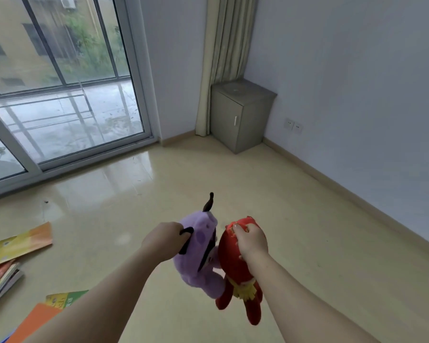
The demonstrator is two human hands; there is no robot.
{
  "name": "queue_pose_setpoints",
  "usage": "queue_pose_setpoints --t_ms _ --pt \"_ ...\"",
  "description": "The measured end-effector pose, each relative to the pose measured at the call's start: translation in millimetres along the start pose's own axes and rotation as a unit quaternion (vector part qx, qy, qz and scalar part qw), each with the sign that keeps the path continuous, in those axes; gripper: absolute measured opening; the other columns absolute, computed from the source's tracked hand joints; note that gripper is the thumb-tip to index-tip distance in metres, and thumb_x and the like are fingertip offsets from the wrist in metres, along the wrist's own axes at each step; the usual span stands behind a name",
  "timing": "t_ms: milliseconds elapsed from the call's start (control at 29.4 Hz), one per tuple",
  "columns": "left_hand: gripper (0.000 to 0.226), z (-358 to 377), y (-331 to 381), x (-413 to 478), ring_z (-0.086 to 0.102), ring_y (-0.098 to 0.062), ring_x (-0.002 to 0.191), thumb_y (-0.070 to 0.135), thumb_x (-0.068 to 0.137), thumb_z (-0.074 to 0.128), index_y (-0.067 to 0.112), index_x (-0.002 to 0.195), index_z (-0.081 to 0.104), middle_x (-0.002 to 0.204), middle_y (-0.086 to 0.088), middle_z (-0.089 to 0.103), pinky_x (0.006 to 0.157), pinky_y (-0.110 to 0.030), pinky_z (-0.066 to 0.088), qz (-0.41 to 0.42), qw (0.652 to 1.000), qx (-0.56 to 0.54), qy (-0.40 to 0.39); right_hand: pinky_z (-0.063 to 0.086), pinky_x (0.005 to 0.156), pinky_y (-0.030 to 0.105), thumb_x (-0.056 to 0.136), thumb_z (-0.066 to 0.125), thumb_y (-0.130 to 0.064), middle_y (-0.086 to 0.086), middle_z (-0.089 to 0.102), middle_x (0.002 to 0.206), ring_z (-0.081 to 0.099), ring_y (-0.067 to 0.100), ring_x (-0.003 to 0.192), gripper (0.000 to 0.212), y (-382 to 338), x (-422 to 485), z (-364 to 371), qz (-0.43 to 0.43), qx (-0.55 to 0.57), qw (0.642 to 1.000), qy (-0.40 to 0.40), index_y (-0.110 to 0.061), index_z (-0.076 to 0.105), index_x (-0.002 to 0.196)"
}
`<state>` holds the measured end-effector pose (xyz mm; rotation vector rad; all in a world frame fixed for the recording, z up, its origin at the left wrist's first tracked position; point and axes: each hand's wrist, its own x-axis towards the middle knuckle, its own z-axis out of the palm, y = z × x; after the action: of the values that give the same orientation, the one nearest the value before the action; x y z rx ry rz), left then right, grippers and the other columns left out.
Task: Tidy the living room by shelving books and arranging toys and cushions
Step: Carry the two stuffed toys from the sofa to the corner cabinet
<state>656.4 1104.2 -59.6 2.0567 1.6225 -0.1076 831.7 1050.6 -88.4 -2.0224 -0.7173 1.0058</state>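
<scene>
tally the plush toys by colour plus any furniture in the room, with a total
purple plush toy with black trim, gripped by the left hand: 1
red plush toy with a yellow collar, gripped by the right hand: 1
small grey single-door cabinet in the corner: 1
total: 3

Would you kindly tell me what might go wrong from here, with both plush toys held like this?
The left hand holds the purple plush toy only by a thin black part, so it may slip free. The right hand grips the red plush toy, so neither is free, and colourful books on the glossy floor invite a stumble.
</scene>
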Motion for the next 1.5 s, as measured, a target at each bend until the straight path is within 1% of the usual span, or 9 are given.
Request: queue_pose_setpoints --t_ms 170,374,511,647,817,953,1191,1327,1498 --pt "0.036 -22 42 105 0.048 -0.022 0.067 0.033 0.096 0.038 0.016 0.065 0.043 0.073 -0.004 0.053 0.050 -0.026 0.031 0.011 1.000 -0.010 0.027 0.052 0.055 0.032 0.095 0.046 -0.032 0.009 0.061 0.080 0.055 0.022 0.056 0.025 -42 106 -22 -0.010 0.013 0.999 0.036 -0.011 0.055 0.104" --pt "0.034 -67 78 249 0.046 -0.019 0.069 0.026 0.095 0.041 0.016 0.062 0.037 0.067 0.000 0.044 0.047 -0.022 0.027 0.036 0.999 -0.004 0.008 0.042 0.043 0.024 0.096 0.045 -0.032 0.009 0.059 0.087 0.051 0.019 0.056 0.025 -106 235 -25 0.008 0.015 0.999 0.046 -0.011 0.055 0.104" --pt "0.030 -101 103 325 0.034 -0.007 0.052 0.024 0.098 0.038 0.014 0.069 0.041 0.063 0.003 0.038 0.040 -0.016 0.024 0.054 0.998 0.030 -0.003 0.044 0.045 0.025 0.096 0.045 -0.033 0.009 0.059 0.087 0.053 0.019 0.061 0.028 -154 303 -27 0.014 0.027 0.998 0.059 -0.010 0.054 0.108" --pt "0.032 -134 129 393 0.044 -0.014 0.058 0.024 0.096 0.041 0.012 0.066 0.045 0.061 0.001 0.042 0.045 -0.017 0.028 0.028 0.999 -0.005 -0.018 0.042 0.044 0.024 0.096 0.045 -0.035 0.012 0.061 0.096 0.055 0.020 0.065 0.033 -192 370 -26 0.016 0.041 0.996 0.073 -0.009 0.056 0.112" --pt "0.032 -155 138 482 0.050 -0.020 0.071 0.032 0.097 0.038 0.011 0.081 0.056 0.073 -0.004 0.054 0.054 -0.025 0.033 0.024 1.000 0.006 -0.001 0.042 0.044 0.023 0.095 0.046 -0.037 0.012 0.059 0.096 0.054 0.020 0.062 0.037 -232 463 -21 0.017 0.055 0.996 0.061 -0.010 0.055 0.118" --pt "0.030 -161 146 553 0.049 -0.020 0.071 0.031 0.096 0.039 0.012 0.076 0.050 0.071 -0.002 0.051 0.052 -0.025 0.032 0.028 0.999 0.016 0.038 0.050 0.055 0.030 0.095 0.045 -0.034 0.009 0.059 0.084 0.052 0.017 0.055 0.029 -264 535 -19 0.000 0.056 0.997 0.050 -0.010 0.055 0.108" --pt "0.034 -190 195 687 0.046 -0.016 0.065 0.031 0.094 0.042 0.017 0.064 0.042 0.066 0.003 0.047 0.050 -0.024 0.030 -0.003 0.998 0.056 0.031 0.044 0.045 0.026 0.095 0.045 -0.031 0.009 0.059 0.084 0.052 0.016 0.053 0.026 -321 678 -31 0.018 0.052 0.998 0.029 -0.008 0.057 0.101" --pt "0.032 -215 225 760 0.049 -0.019 0.070 0.034 0.095 0.040 0.016 0.069 0.047 0.071 0.000 0.051 0.057 -0.027 0.032 -0.020 0.998 0.042 0.032 0.047 0.052 0.029 0.095 0.043 -0.034 0.005 0.057 0.074 0.052 0.016 0.052 0.030 -363 760 -37 -0.003 0.042 0.999 0.002 -0.008 0.055 0.107" --pt "0.034 -244 256 845 0.051 -0.020 0.071 0.039 0.096 0.039 0.017 0.072 0.049 0.076 -0.001 0.055 0.060 -0.025 0.035 -0.035 0.998 0.016 0.040 0.052 0.063 0.033 0.096 0.045 -0.036 0.004 0.059 0.082 0.056 0.018 0.064 0.032 -399 845 -46 -0.010 0.037 0.999 0.021 -0.009 0.057 0.109"
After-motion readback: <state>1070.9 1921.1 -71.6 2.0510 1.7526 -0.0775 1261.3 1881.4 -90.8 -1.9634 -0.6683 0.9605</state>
